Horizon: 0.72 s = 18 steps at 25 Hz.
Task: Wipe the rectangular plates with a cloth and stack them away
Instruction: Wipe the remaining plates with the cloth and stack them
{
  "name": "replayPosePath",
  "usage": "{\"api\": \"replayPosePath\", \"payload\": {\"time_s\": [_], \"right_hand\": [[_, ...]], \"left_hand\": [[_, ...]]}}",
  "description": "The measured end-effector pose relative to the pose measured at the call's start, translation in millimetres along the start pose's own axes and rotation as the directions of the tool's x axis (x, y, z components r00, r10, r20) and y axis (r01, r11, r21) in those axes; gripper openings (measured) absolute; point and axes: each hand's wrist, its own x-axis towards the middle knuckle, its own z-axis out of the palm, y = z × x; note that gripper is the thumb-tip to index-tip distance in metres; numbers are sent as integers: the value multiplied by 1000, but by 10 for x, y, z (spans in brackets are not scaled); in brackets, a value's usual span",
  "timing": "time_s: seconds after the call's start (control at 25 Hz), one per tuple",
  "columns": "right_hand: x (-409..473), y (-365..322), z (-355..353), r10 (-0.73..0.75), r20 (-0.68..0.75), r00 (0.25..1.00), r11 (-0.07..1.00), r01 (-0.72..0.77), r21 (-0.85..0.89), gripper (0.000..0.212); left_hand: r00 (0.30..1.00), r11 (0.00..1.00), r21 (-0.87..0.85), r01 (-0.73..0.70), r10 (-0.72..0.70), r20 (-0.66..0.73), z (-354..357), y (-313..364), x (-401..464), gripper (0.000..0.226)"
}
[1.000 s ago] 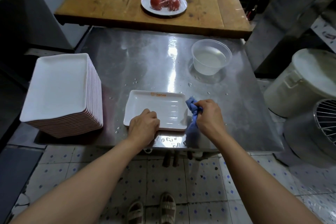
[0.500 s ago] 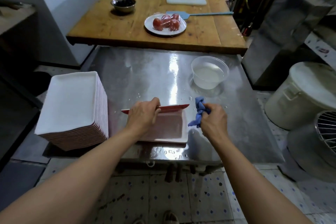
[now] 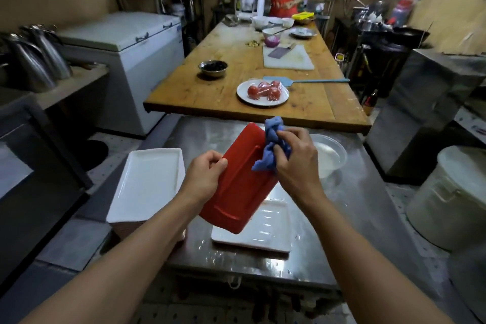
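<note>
The wooden table [image 3: 210, 87] fills twelve o'clock, long planks with a worn, grainy top. Below it the steel table [image 3: 355, 218] is smooth, shiny and beaded with water drops. At nine o'clock on the steel sits the stack [image 3: 150, 179] of rectangular plates, glossy white on top with thin pinkish edges layered below.

At centre, the plate [image 3: 236, 192] is raised off the steel and tilted, its red underside facing the camera; the underside is glossy, with rounded corners and a raised rectangular foot rim. Under it at six o'clock a second plate [image 3: 271, 234] lies flat on the steel, white, ribbed inside and wet.

At three o'clock stands a clear round plastic tub [image 3: 331, 155] with cloudy water in it. Farther off at twelve, a round white dish [image 3: 263, 100] bears wrapped tomatoes [image 3: 265, 91], smooth and red.

The left hand [image 3: 203, 179] grips the red plate's left long edge, fingers curled over it. The right hand [image 3: 294, 158] clutches the cloth [image 3: 273, 144], a crumpled blue wad of soft fabric, and presses it to the plate's upper right edge. The two hands are close, on either side of the plate.
</note>
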Motion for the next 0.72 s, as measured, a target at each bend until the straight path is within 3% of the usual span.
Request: {"api": "replayPosePath", "payload": {"time_s": [0.16,0.28,0.44,0.56,0.72], "right_hand": [[116,-363,111,-269,-18,963,961,268,-66,23],[143,-512,170,-331,54,942,943,327,63,30],[158,-510,140,-398,52,916,915,401,-52,23],[160,-322,29,-343,42,938,933,346,-103,18],[137,-154,-81,-175,15,984,985,175,-1,17]], "left_hand": [[998,984,-167,52,-56,-17,-152,191,-95,17],[997,968,-243,62,-73,-35,-191,299,-155,19],[991,931,-356,87,-116,-61,-212,387,-234,20],[986,890,-438,123,-160,-48,-225,429,-265,22],[978,832,-534,152,-203,-37,-142,499,-256,18]]}}
